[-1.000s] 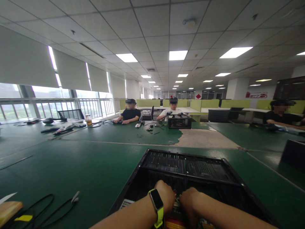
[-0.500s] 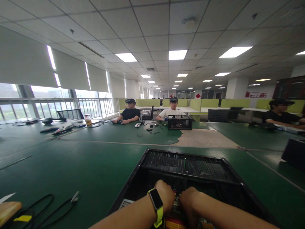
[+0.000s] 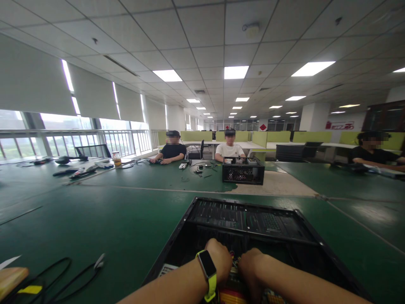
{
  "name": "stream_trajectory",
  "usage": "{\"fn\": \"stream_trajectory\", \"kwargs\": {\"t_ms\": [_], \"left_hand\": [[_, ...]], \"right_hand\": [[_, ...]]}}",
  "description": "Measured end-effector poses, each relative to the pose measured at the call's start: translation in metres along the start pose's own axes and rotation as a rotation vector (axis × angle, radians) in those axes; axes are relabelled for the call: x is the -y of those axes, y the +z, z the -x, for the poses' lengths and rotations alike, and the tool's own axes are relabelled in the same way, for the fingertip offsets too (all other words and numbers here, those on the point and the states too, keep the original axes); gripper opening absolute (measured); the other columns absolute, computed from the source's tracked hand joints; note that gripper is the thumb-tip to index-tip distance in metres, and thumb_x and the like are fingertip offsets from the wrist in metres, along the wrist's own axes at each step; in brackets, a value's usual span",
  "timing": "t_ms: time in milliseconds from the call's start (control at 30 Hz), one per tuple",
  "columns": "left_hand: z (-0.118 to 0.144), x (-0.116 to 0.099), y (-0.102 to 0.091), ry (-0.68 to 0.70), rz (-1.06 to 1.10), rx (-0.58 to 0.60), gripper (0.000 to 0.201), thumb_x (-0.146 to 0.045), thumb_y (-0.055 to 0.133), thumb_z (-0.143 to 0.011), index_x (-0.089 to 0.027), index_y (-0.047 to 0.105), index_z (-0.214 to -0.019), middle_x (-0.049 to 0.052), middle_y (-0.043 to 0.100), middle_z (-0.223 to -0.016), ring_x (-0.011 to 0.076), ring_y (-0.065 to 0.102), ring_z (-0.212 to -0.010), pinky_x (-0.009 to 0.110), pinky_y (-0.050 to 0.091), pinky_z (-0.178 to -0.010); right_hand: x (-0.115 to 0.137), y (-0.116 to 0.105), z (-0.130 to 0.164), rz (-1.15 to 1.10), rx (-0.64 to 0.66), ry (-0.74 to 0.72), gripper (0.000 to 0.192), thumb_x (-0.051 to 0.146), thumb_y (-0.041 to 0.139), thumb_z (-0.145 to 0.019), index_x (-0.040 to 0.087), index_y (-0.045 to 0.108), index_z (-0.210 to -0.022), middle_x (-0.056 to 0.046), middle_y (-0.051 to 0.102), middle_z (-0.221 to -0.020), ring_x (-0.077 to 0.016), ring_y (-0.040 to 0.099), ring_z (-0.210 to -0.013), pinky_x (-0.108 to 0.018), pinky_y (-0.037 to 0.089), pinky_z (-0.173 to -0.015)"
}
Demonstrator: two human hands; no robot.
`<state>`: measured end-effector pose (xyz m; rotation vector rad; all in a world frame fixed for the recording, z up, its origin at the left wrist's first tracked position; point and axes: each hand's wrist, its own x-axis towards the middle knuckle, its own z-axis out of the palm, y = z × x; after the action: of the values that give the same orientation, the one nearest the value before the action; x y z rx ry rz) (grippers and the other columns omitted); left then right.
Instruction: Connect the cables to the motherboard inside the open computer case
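An open black computer case [image 3: 243, 217] lies on the green table, its slotted panel on the far side. Both my hands reach down inside it, close together. My left hand [image 3: 220, 258], with a smartwatch [image 3: 207, 266] on a lime-green strap at the wrist, is closed, knuckles up. My right hand [image 3: 253, 264] is curled the same way just to the right. Both sets of fingertips are hidden behind the hands. Thin coloured wires [image 3: 234, 262] show in the gap between them. Below lies a red and yellow part [image 3: 232, 297], partly covered by my wrists.
Black cables [image 3: 84, 276] and a yellowish object [image 3: 12, 280] lie at the near left. Across the table stands another black computer case [image 3: 243, 174], before a person in a white shirt [image 3: 229, 150]. A jar [image 3: 117, 160] and tools stand farther left. Other people sit at left and right.
My hands stay almost in place. The case across the table has shifted nearer and a little right, and the person behind it has moved. A dark object at the right edge has gone from view.
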<state>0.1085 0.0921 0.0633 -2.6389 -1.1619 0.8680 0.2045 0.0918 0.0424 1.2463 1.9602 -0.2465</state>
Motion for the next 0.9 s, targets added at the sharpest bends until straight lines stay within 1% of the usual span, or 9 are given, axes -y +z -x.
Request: {"fn": "stream_trajectory", "kwargs": {"t_ms": [100, 300, 467, 600, 733, 900], "left_hand": [[0.0007, -0.0005, -0.0002, -0.007, 0.005, -0.01, 0.029, -0.027, 0.056, -0.074, -0.013, 0.063, -0.098, 0.013, 0.066, -0.098, 0.0268, 0.06, -0.09, 0.04, 0.048, -0.074], [-0.0004, -0.0005, -0.0014, -0.001, 0.028, 0.013, 0.036, -0.027, 0.06, -0.07, -0.011, 0.061, -0.102, 0.015, 0.065, -0.1, 0.0294, 0.059, -0.092, 0.042, 0.047, -0.074], [0.0014, 0.0006, -0.0026, 0.002, 0.029, 0.017, 0.034, -0.026, 0.061, -0.07, -0.011, 0.062, -0.101, 0.016, 0.065, -0.101, 0.0293, 0.059, -0.093, 0.042, 0.047, -0.075], [0.0043, 0.0, -0.0034, 0.009, 0.031, 0.006, 0.034, -0.026, 0.062, -0.069, -0.011, 0.062, -0.099, 0.016, 0.066, -0.098, 0.0285, 0.06, -0.092, 0.041, 0.047, -0.075], [0.0039, -0.0006, -0.0037, -0.006, 0.038, -0.005, 0.031, -0.023, 0.059, -0.072, -0.01, 0.062, -0.1, 0.018, 0.065, -0.097, 0.0289, 0.06, -0.092, 0.042, 0.047, -0.075], [0.0023, 0.0002, -0.0049, 0.011, 0.029, 0.033, 0.039, -0.026, 0.064, -0.068, -0.01, 0.061, -0.103, 0.017, 0.064, -0.101, 0.03, 0.059, -0.094, 0.042, 0.047, -0.075]], "right_hand": [[-0.0004, 0.0013, -0.0018, 0.0, -0.003, -0.002, 0.07, 0.023, 0.078, -0.042, 0.006, 0.06, -0.107, -0.018, 0.063, -0.105, -0.0323, 0.06, -0.093, -0.039, 0.049, -0.082], [0.0002, 0.0019, -0.0037, 0.037, 0.002, 0.0, 0.071, 0.027, 0.078, -0.043, 0.007, 0.06, -0.108, -0.017, 0.063, -0.105, -0.0312, 0.06, -0.093, -0.037, 0.049, -0.082], [-0.0007, 0.0035, -0.0062, 0.034, 0.014, -0.003, 0.075, 0.03, 0.079, -0.043, 0.009, 0.058, -0.111, -0.016, 0.062, -0.108, -0.0314, 0.059, -0.096, -0.037, 0.049, -0.082], [-0.0002, 0.0025, -0.0046, 0.017, 0.015, 0.014, 0.076, 0.029, 0.079, -0.043, 0.009, 0.057, -0.113, -0.016, 0.061, -0.109, -0.0309, 0.059, -0.096, -0.036, 0.049, -0.082], [0.0011, 0.0012, -0.0018, 0.012, 0.004, 0.011, 0.074, 0.026, 0.079, -0.042, 0.007, 0.058, -0.112, -0.017, 0.062, -0.107, -0.0308, 0.059, -0.095, -0.036, 0.049, -0.083], [0.0012, 0.0012, -0.0031, 0.021, 0.009, 0.018, 0.072, 0.025, 0.078, -0.042, 0.008, 0.059, -0.109, -0.016, 0.062, -0.107, -0.031, 0.059, -0.095, -0.037, 0.05, -0.081]]}}
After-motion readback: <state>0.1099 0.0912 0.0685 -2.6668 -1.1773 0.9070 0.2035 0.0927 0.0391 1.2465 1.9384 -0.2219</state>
